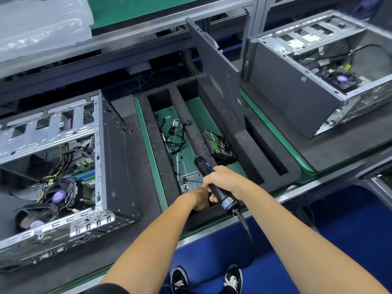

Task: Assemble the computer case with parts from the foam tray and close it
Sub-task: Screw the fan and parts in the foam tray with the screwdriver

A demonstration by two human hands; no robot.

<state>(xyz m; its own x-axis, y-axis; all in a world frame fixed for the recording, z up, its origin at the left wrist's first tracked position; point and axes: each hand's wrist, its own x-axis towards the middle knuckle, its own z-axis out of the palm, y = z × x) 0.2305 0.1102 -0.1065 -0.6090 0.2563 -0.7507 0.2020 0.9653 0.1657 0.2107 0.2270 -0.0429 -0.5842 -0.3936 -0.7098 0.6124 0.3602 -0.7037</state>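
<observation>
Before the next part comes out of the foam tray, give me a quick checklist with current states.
1. Right hand grips the screwdriver: ok.
2. Left hand free for a part: cannot tell, its fingers are hidden behind the right hand and the tool.
3. Parts left in the tray: ok, a drive, loose cables and a bracket lie in its slots.
4. Left case open to take parts: ok, the board and fan show.
5. Side panel at hand for closing: ok, it stands in a tray slot.
6. Screwdriver cord clear of the tray: ok, it hangs over the bench edge.
</observation>
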